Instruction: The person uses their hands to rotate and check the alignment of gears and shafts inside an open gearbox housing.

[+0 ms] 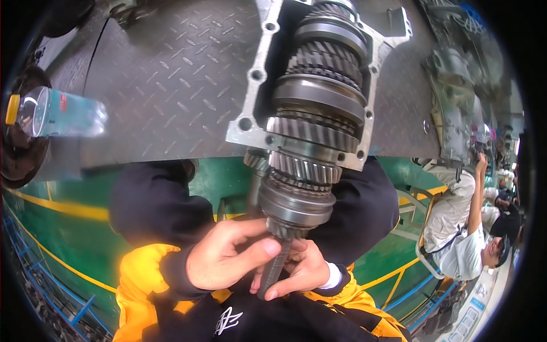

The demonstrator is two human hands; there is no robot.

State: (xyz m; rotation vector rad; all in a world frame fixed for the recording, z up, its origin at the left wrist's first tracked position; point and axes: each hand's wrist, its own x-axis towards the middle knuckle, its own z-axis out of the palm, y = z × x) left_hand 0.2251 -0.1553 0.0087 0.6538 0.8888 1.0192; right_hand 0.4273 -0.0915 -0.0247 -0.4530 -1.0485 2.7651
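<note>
A steel gear shaft (277,267) points toward me, its thin splined end between my two hands. Several helical gears and smooth rings (320,94) are stacked along it. The far part rests in an open aluminium gearbox housing (246,123), while the near part sticks out past the table's edge over my lap. My left hand (222,261) is closed round the shaft from the left, thumb lying against it just below the last ring. From the right, my right hand (307,268) grips the same end lower down, its thumb near the tip. Fingers behind the shaft are partly hidden.
The housing stands on a grey tread-plate table (165,97). A clear bottle with a yellow cap (65,114) lies at the left. Metal castings (453,91) line the right side. A seated co-worker (458,239) in a light shirt is beyond, over the green floor (77,245).
</note>
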